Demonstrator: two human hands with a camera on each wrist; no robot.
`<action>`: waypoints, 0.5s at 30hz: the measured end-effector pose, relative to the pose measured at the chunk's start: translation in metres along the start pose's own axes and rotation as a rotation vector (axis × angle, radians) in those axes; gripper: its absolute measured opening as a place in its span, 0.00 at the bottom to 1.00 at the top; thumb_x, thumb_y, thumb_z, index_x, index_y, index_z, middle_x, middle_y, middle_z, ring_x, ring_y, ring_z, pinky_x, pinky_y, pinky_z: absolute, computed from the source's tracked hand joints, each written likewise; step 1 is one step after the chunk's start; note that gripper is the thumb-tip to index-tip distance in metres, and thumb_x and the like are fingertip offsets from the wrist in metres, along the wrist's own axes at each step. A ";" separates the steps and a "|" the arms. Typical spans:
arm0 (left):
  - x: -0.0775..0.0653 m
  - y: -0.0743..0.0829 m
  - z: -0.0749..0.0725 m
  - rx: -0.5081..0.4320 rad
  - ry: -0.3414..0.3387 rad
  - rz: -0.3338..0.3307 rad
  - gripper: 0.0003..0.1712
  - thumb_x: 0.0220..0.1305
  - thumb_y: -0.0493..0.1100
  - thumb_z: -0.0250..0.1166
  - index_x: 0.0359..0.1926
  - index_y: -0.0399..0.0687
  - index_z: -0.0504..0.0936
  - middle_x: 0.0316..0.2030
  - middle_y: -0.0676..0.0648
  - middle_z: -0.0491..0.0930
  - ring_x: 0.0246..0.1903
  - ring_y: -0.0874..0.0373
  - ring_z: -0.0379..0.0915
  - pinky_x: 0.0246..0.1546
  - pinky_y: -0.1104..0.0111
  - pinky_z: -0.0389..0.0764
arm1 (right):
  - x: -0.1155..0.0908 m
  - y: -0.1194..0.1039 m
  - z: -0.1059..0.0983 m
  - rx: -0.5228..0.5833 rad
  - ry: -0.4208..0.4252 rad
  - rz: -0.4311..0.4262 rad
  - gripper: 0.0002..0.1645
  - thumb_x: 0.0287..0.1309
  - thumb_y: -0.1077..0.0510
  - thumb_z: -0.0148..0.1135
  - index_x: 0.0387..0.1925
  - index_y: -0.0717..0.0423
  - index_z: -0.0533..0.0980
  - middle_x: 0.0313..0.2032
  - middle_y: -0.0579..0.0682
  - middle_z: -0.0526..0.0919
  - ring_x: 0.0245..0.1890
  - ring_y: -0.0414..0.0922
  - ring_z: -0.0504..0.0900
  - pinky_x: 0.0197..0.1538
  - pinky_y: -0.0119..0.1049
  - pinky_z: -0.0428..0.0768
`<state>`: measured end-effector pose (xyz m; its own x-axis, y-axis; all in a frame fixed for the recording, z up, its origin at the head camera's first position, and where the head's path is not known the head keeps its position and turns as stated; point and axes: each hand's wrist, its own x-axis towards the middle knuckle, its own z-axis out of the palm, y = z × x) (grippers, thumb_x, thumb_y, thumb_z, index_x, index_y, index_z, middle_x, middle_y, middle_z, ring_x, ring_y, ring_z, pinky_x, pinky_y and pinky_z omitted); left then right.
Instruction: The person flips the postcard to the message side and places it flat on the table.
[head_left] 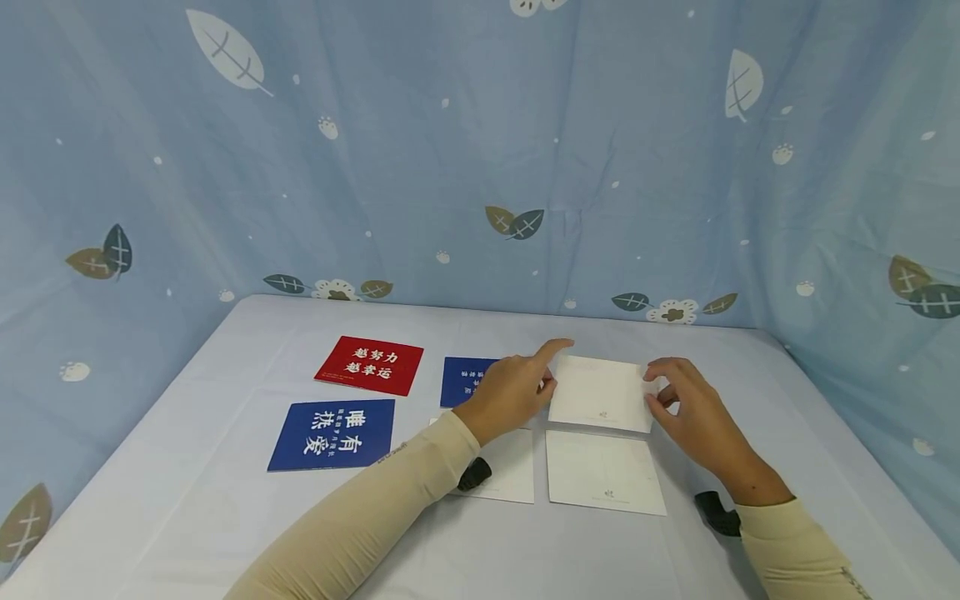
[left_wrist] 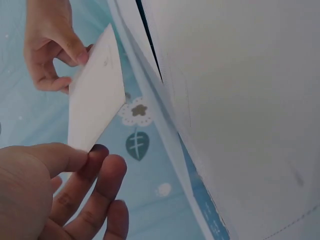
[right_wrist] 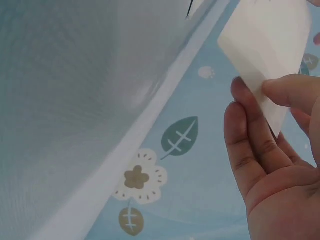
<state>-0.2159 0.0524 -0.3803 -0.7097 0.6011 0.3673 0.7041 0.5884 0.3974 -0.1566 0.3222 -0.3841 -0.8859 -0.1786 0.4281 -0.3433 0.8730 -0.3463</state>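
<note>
A white card (head_left: 600,393) with a small printed mark near its front edge is held between both hands, with a thin shadow under it. My left hand (head_left: 512,393) pinches its left edge; in the left wrist view the thumb lies against the card's face (left_wrist: 97,95). At the card's right edge, my right hand (head_left: 693,417) grips between thumb and fingers, as the right wrist view shows with the card (right_wrist: 270,50) tilted. Just in front lies another white card (head_left: 603,471). A third white card (head_left: 506,467) lies partly hidden under the left forearm.
On the table's left side lie a red card (head_left: 370,365) and a blue card (head_left: 332,435), both with white characters. A second blue card (head_left: 461,379) is partly covered by the left hand. A blue leaf-patterned curtain (head_left: 420,167) hangs behind the white-covered table (head_left: 187,450).
</note>
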 end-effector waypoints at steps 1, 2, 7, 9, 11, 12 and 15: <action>0.000 0.000 0.000 -0.001 -0.005 0.000 0.32 0.70 0.38 0.61 0.71 0.55 0.64 0.33 0.55 0.85 0.16 0.69 0.66 0.18 0.80 0.65 | 0.000 0.000 0.001 -0.002 0.009 -0.012 0.21 0.51 0.74 0.70 0.46 0.60 0.74 0.54 0.61 0.74 0.32 0.46 0.83 0.31 0.35 0.85; 0.000 0.001 0.000 -0.001 -0.012 -0.005 0.30 0.69 0.38 0.62 0.70 0.56 0.65 0.34 0.55 0.85 0.17 0.69 0.67 0.19 0.80 0.67 | 0.000 0.001 0.001 -0.005 0.012 -0.018 0.20 0.51 0.74 0.70 0.44 0.59 0.76 0.56 0.61 0.73 0.32 0.46 0.84 0.31 0.37 0.85; -0.001 0.004 -0.001 0.016 -0.057 -0.025 0.27 0.67 0.40 0.67 0.64 0.57 0.72 0.39 0.56 0.84 0.25 0.68 0.73 0.41 0.70 0.81 | -0.001 0.003 0.002 -0.026 0.023 -0.041 0.18 0.49 0.73 0.72 0.43 0.59 0.81 0.59 0.61 0.72 0.32 0.47 0.84 0.29 0.36 0.84; -0.001 0.005 -0.001 0.043 -0.072 -0.024 0.27 0.66 0.41 0.68 0.64 0.57 0.73 0.42 0.55 0.85 0.32 0.67 0.78 0.51 0.62 0.80 | -0.001 0.004 0.003 -0.028 0.023 -0.045 0.19 0.48 0.73 0.72 0.44 0.59 0.82 0.60 0.62 0.71 0.33 0.48 0.84 0.28 0.34 0.83; -0.001 0.004 -0.001 0.073 -0.086 -0.027 0.28 0.64 0.43 0.69 0.64 0.57 0.74 0.47 0.54 0.86 0.39 0.65 0.81 0.57 0.55 0.77 | -0.001 0.005 0.003 -0.029 0.015 -0.049 0.21 0.47 0.73 0.73 0.45 0.59 0.82 0.62 0.63 0.70 0.34 0.49 0.84 0.29 0.35 0.83; -0.001 0.004 0.000 0.085 -0.095 -0.029 0.28 0.64 0.44 0.70 0.64 0.57 0.75 0.49 0.54 0.85 0.43 0.64 0.82 0.56 0.55 0.77 | 0.000 0.006 0.003 -0.028 0.007 -0.052 0.22 0.47 0.73 0.73 0.46 0.59 0.82 0.63 0.63 0.69 0.35 0.50 0.84 0.30 0.36 0.83; -0.002 0.003 0.000 0.106 -0.129 -0.040 0.25 0.65 0.46 0.70 0.62 0.58 0.77 0.55 0.53 0.84 0.51 0.61 0.81 0.59 0.52 0.76 | 0.000 0.008 0.004 -0.031 -0.026 -0.056 0.24 0.47 0.72 0.73 0.49 0.60 0.83 0.65 0.64 0.67 0.39 0.53 0.85 0.35 0.43 0.85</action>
<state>-0.2126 0.0536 -0.3800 -0.7331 0.6366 0.2395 0.6788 0.6628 0.3161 -0.1604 0.3273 -0.3904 -0.8734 -0.2393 0.4242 -0.3836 0.8747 -0.2963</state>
